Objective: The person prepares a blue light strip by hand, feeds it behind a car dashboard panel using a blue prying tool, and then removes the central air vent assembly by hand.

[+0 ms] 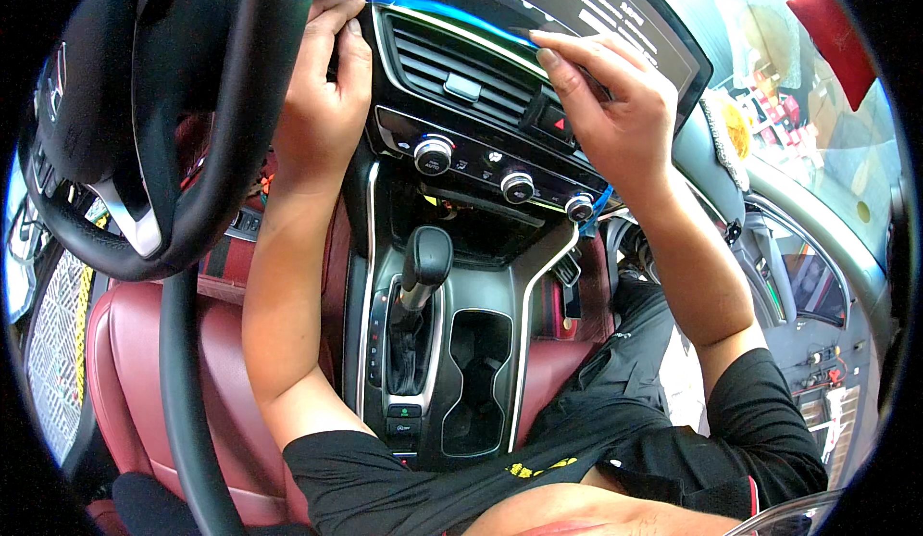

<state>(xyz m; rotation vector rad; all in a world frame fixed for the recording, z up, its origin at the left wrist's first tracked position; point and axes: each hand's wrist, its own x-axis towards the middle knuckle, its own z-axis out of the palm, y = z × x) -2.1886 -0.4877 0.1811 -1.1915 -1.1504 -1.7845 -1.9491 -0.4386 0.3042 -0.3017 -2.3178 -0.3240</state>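
Note:
A thin bright blue strip (437,5) runs along the upper edge of the black air vent panel (461,60), below the screen. At its left end, the bent fingers of my left hand (322,89) press close together at the panel's corner, thumb just below the index finger. My right hand (620,94) pinches at the strip's right end with thumb and index finger, beside a small dark tip I cannot make out. The large touchscreen (615,7) is lit behind my right fingers. Under the vents sits the climate panel (481,166) with round knobs.
The steering wheel (255,103) stands close to the left of my left forearm. Between my arms rise the gear lever (428,257) and the centre console with its cup holder (476,373). Red seats (183,373) lie below. A red object (836,31) shows at the upper right.

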